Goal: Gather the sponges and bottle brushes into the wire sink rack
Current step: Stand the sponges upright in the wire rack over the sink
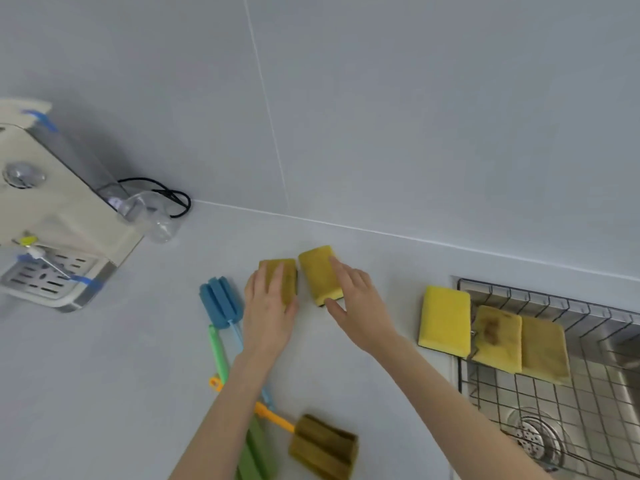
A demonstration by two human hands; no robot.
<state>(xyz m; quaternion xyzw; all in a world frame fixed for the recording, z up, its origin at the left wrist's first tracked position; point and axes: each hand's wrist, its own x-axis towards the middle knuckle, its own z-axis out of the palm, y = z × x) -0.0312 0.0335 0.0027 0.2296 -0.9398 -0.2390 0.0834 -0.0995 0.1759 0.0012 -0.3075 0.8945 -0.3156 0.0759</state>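
Yellow sponges [320, 273] under both hands' fingers [277, 278]

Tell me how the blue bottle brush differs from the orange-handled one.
The blue brush has a bright blue foam head pointing toward the wall; the orange-handled brush has a dull olive-brown head pointing toward the person. The blue one lies beside the left hand; the other lies nearer the counter's front. Both lie flat on the counter, outside the rack.
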